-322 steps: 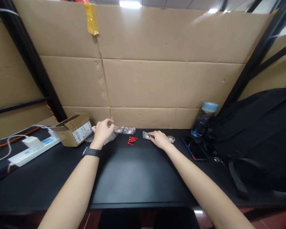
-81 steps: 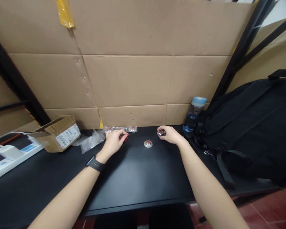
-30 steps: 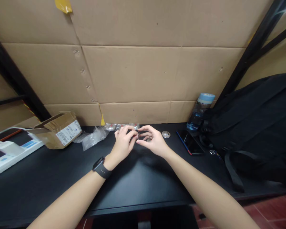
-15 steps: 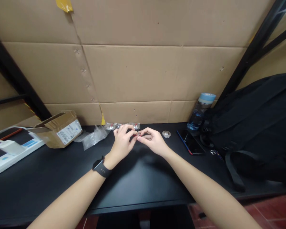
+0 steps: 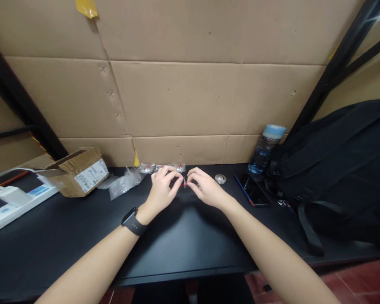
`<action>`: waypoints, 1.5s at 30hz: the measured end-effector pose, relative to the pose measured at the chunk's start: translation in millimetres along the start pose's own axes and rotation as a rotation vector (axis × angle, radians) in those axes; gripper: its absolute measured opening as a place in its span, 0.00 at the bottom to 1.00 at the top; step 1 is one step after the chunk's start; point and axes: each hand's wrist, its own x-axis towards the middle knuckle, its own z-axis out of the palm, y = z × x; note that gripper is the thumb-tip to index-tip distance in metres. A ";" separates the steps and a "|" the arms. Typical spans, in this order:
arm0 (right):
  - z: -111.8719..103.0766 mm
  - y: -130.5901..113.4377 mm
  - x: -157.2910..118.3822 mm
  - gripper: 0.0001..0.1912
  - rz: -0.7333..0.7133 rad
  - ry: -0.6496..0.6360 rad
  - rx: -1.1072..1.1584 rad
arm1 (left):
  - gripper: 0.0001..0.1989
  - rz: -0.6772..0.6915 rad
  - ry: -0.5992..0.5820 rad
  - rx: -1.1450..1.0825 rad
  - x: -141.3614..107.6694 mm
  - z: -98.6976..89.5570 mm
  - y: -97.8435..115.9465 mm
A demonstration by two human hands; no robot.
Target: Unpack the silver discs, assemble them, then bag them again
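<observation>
Above the black desk, my left hand [image 5: 163, 185] is closed in a pinch with a bit of red showing between its fingers. A small thin disc with a red part [image 5: 185, 182] stands edge-on between my two hands. My right hand [image 5: 205, 188] pinches at the disc's right side with curled fingers. The fingers hide most of the piece, so its kind cannot be made out. A round, clear-rimmed disc [image 5: 221, 179] lies flat to the right of my right hand. Small clear packets with red dots [image 5: 147, 168] lie behind my left hand.
Crumpled clear plastic bags [image 5: 125, 182], an opened cardboard box [image 5: 87, 173] and a white power strip [image 5: 22, 204] are on the left. On the right are a phone [image 5: 252, 190], a water bottle [image 5: 262, 152] and a black backpack [image 5: 345, 169]. A cardboard wall [image 5: 177, 97] rises behind.
The small disc has come slightly lower, and more of its edge and red part shows. My fingertips have moved a little apart around it.
</observation>
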 end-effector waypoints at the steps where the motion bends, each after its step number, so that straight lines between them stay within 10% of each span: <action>1: -0.1 1.3 -1.2 0.05 0.002 -0.041 -0.047 | 0.09 -0.010 -0.006 -0.013 0.8 -1.1 -0.7; 9: -4.4 11.7 -3.8 0.05 0.001 -0.131 -0.085 | 0.10 0.265 -0.455 -0.077 -4.0 0.8 -2.5; 17: -5.7 28.7 -3.9 0.05 0.025 -0.149 -0.068 | 0.23 0.296 -0.627 -0.089 -14.4 12.9 -4.9; 33: -13.4 56.8 -6.8 0.05 0.332 -0.263 -0.297 | 0.12 0.238 -0.433 0.032 -11.9 17.8 -0.3; 45: -3.6 46.9 -3.7 0.06 0.272 -0.256 -0.344 | 0.07 0.285 -0.300 0.307 -14.7 31.7 -2.6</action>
